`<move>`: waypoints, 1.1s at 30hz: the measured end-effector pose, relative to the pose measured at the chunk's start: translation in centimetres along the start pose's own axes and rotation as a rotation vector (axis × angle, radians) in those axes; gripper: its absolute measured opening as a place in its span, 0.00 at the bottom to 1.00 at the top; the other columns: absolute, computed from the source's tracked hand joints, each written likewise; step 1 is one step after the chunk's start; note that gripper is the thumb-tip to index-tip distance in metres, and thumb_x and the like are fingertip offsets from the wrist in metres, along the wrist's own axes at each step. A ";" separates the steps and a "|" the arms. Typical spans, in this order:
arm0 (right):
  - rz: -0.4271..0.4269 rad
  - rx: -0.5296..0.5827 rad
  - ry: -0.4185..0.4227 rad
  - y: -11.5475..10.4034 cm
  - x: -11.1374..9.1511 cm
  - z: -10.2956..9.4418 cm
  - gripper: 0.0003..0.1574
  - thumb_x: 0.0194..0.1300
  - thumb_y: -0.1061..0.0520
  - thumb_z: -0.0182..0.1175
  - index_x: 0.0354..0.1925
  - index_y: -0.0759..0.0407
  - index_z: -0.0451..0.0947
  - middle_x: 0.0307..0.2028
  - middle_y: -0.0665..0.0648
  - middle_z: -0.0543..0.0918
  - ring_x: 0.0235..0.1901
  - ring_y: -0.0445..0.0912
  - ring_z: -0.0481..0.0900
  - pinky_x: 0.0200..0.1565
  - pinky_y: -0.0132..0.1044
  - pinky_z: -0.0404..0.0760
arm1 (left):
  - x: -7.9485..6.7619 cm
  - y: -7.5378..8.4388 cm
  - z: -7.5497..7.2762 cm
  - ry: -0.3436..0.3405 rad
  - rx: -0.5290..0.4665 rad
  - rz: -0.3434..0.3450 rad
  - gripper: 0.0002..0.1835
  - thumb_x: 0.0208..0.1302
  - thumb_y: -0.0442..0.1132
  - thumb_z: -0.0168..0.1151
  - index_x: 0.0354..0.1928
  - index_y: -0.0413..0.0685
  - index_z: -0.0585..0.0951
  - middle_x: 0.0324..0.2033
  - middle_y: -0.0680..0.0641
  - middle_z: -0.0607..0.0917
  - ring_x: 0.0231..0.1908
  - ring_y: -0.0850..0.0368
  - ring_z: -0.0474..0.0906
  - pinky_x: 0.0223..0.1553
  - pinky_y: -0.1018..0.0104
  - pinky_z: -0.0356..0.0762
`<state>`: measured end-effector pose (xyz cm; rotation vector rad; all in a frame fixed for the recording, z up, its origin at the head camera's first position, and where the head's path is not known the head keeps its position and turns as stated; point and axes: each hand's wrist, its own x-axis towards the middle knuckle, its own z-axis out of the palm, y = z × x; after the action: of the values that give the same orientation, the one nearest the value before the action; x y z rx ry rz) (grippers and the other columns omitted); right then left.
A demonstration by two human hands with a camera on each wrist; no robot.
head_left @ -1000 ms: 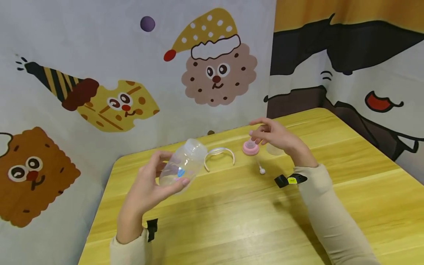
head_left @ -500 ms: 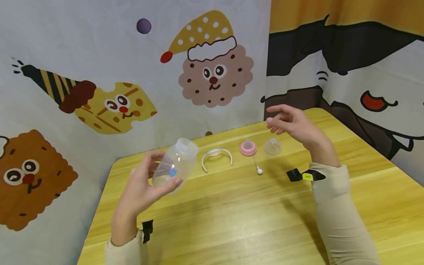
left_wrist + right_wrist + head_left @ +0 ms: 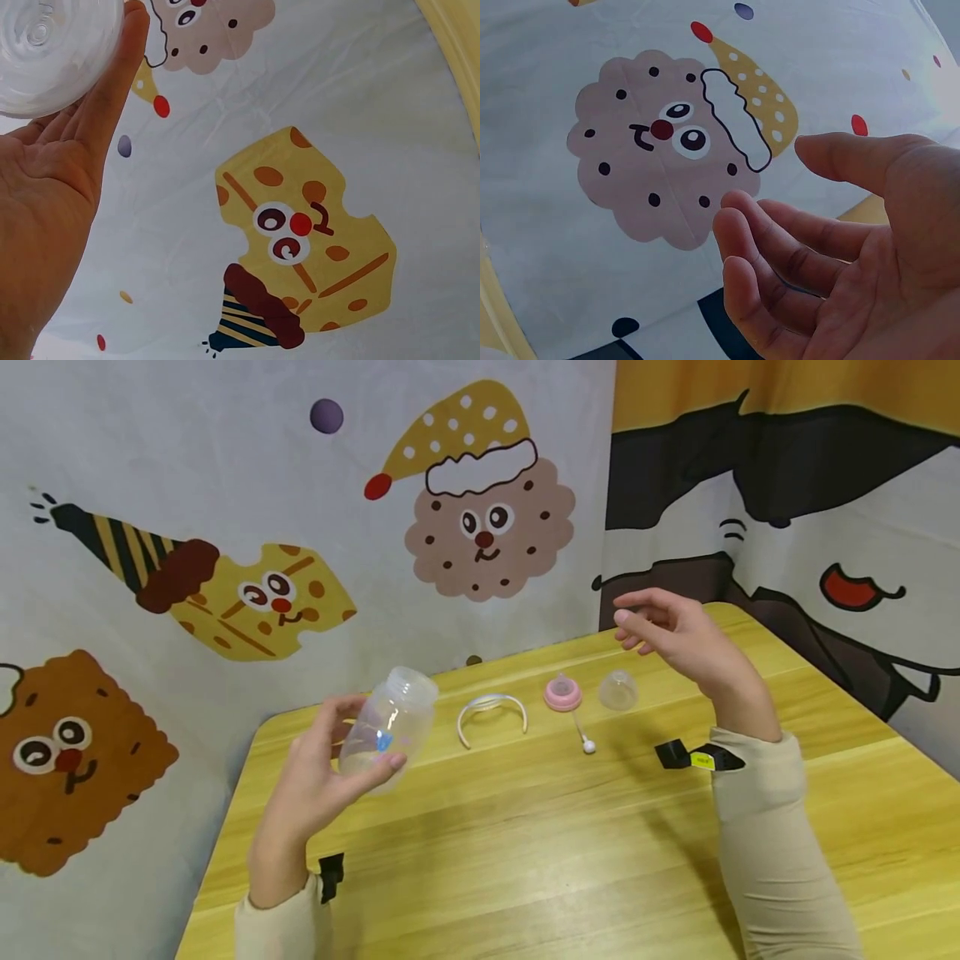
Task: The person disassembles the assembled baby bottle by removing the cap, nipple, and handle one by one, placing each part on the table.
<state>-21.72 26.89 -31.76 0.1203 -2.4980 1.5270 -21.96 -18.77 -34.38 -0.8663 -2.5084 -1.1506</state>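
Observation:
My left hand (image 3: 311, 781) grips a clear baby bottle (image 3: 397, 718) above the table, its uncapped neck tilted up to the right. In the left wrist view the bottle's round base (image 3: 52, 56) shows at the top left corner. My right hand (image 3: 686, 639) hovers over the far right of the table with loosely curved fingers, holding nothing. Below and left of it stands a clear dome cap (image 3: 618, 692). Beside the cap lies a pink collar with a nipple (image 3: 562, 693), a thin straw ending in a white weighted ball (image 3: 588, 746) extending from it. A pale curved handle (image 3: 491, 703) lies between bottle and collar.
The wooden table (image 3: 540, 860) meets a cloth-covered wall (image 3: 285, 460) with cartoon prints along its far edge. Another printed cloth (image 3: 810, 543) hangs at the right. A black strap with a camera (image 3: 697, 755) sits at the right wrist.
My right hand has moved right and up, away from the pink collar and the dome cap, uncovering both. The left hand has shifted slightly left, with the bottle more upright.

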 end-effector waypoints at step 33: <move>-0.053 0.041 -0.026 0.4 0.0 -1.1 0.23 0.81 0.53 0.59 0.66 0.64 0.76 0.45 0.56 0.87 0.42 0.43 0.84 0.45 0.29 0.82 | 0.8 -3.0 1.9 0.004 0.014 -0.027 0.40 0.59 0.39 0.82 0.71 0.51 0.72 0.55 0.46 0.86 0.47 0.48 0.89 0.47 0.61 0.87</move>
<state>-21.65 28.02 -31.64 0.2123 -2.4627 1.5658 -24.38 -18.51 -37.09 -0.8277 -2.5298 -1.1403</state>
